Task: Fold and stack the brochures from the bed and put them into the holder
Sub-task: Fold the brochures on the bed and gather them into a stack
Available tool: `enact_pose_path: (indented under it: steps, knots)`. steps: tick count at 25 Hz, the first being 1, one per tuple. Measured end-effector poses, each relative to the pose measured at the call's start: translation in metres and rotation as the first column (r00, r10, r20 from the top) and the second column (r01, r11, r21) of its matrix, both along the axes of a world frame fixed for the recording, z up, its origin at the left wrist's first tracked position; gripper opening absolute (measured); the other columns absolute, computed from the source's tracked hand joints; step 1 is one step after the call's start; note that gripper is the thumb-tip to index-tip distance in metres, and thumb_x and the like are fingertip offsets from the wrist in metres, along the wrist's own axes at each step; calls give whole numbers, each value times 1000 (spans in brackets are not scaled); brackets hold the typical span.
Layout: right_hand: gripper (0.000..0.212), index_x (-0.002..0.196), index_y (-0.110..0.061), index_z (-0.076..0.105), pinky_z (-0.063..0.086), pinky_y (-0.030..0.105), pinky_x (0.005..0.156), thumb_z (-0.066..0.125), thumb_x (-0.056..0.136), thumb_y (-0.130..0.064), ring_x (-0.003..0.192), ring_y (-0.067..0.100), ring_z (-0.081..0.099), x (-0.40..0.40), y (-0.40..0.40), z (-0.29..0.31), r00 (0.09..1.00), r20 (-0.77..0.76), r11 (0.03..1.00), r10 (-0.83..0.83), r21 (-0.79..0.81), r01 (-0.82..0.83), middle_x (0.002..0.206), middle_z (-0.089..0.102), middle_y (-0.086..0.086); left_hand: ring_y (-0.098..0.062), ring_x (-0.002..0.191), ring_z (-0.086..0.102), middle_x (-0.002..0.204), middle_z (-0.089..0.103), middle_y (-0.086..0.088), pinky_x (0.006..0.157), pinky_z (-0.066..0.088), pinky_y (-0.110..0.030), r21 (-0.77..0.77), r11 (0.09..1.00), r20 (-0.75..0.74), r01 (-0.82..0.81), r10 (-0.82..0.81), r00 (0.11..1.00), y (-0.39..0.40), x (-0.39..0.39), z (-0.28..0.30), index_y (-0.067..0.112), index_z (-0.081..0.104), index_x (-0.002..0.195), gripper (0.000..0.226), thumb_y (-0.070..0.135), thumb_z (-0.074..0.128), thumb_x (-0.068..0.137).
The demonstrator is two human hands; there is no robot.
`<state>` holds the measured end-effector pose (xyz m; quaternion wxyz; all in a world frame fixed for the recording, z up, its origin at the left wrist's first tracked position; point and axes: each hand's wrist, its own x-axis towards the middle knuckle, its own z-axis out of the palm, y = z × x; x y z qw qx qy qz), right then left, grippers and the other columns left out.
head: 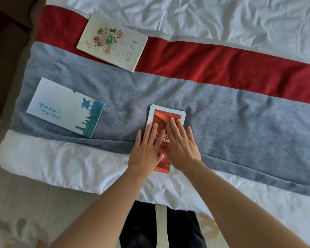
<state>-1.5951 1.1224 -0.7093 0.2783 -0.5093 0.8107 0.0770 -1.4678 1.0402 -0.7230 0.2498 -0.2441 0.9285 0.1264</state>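
Red brochure [166, 120] lies under both my palms: my left hand [147, 149] and right hand [182, 145] press flat on it, fingers straight, gripping nothing. It sits on the grey runner [240, 111], its near end over the white duvet [61, 163] close to the bed's edge. I count 3 brochures: this 1, 1 blue-and-white brochure [64, 108] well apart to my left, and 1 cream food brochure [113, 42] farther off, partly on the red stripe [222, 63]. Bare runner stretches to my right.
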Motion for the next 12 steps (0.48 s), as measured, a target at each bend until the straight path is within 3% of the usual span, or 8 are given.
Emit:
enact_pose_path:
  steps: [3,7,10,12]
  knots:
    - [79,158,-11,-2,9,53,122,17,93,-51,153,24,-11,-4,2,-12,999,-19,998,51,36,-50,167,-12,4,-31,150,-21,163,-24,-14,121,-1,-55,-21,999,23,-27,28,999,3,-4,-10,20,-14,156,84,55,36,99]
    - [81,157,-11,-8,3,53,122,10,92,-55,153,25,-13,-4,1,-21,998,-37,997,55,49,-53,166,-16,4,-30,150,-22,163,-24,-13,121,-1,-54,-5,999,29,-37,37,999,1,-6,-18,21,-13,157,82,54,36,99]
    - [82,158,-9,-2,4,54,122,13,91,-53,153,27,-10,-3,-2,-14,997,-44,995,69,75,-65,167,-12,7,-30,150,-20,164,-21,-14,121,-1,-54,13,999,19,-38,37,999,0,-7,-10,21,-11,157,83,53,38,99]
    - [80,157,-7,14,11,54,120,27,92,-51,153,30,3,-4,-7,-4,996,-62,997,63,55,-60,167,5,11,-31,151,-16,165,-16,-14,121,-2,-53,29,999,-3,-39,39,999,-3,-7,-3,21,-7,158,83,49,43,98]
